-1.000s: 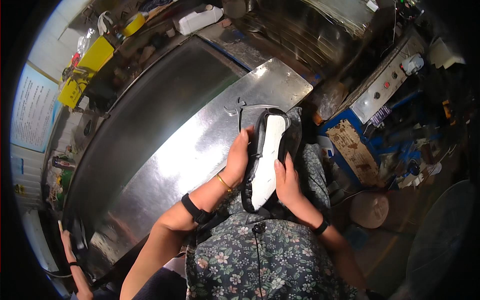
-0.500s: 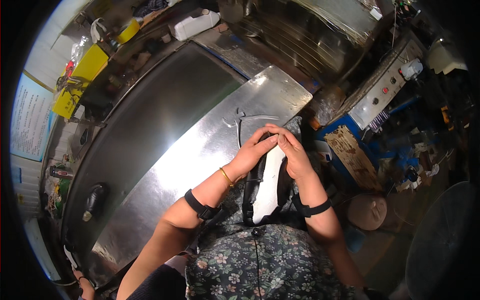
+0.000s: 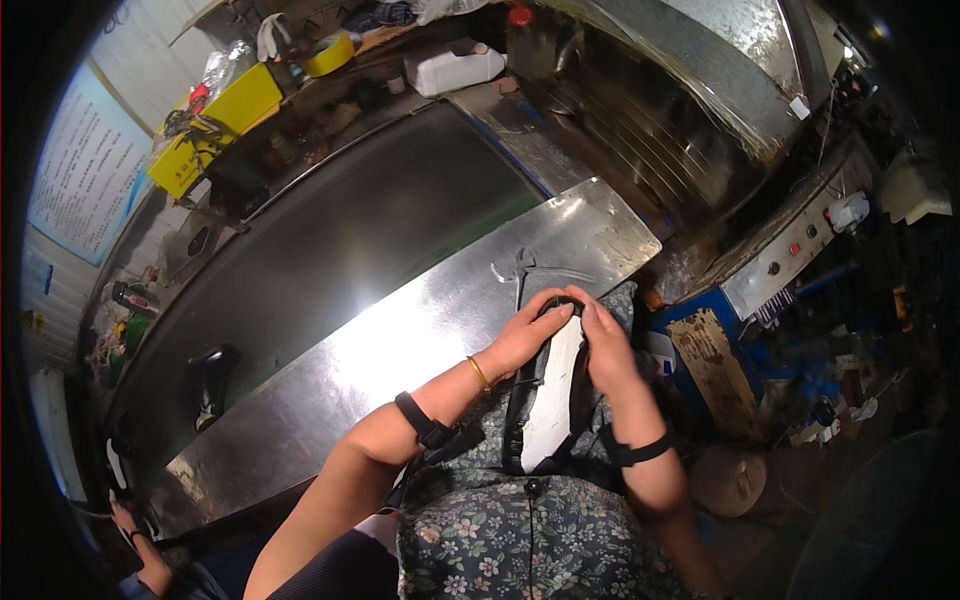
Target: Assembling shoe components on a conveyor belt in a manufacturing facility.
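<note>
A black shoe upper on a last (image 3: 545, 395) lies sole up against my apron, its white bottom facing me and its toe pointing away. Around the left side of the toe, my left hand (image 3: 535, 328) is closed, thumb along the edge. My right hand (image 3: 605, 350) is closed on the toe's right side. Between the thumbs, the dark folded edge at the toe tip shows. Just beyond my hands, metal pincers (image 3: 520, 268) lie on a shiny metal plate (image 3: 400, 345).
Left of the plate, a dark belt (image 3: 330, 220) carries another black shoe (image 3: 213, 380). Someone else's hand (image 3: 122, 515) is at the lower left. Yellow bins (image 3: 225, 120) and a white jug (image 3: 455, 68) stand behind. To the right is a control panel (image 3: 775, 262) with buttons.
The view has turned, shifting the scene. My thumbs have moved apart at the toe, uncovering its dark edge; both hands keep hold of the shoe upper. More of the other person's arm shows.
</note>
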### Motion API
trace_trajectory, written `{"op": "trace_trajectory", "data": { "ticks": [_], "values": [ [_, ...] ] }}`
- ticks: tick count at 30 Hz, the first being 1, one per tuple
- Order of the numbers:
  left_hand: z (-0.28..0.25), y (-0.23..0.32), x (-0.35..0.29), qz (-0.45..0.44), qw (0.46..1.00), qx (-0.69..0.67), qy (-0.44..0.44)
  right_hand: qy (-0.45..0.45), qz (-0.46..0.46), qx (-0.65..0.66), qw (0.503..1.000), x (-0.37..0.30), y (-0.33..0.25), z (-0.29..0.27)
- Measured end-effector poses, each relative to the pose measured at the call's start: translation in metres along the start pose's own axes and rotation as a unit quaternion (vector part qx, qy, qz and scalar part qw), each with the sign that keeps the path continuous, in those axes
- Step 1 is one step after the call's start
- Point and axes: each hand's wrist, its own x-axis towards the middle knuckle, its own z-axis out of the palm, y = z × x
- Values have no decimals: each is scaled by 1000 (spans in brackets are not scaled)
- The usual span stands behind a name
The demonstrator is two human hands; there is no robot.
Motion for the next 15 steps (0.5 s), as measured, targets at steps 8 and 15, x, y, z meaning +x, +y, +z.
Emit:
{"op": "trace_trajectory", "data": {
  "ticks": [8, 15],
  "values": [
    [99, 5, -22, 280, 931, 231, -20, -12, -36, 32, 999, -76, -70, -62],
    [81, 24, -54, 143, 936, 25, -321, 71, -127, -652, 744, -249, 37, -255]
  ]
}}
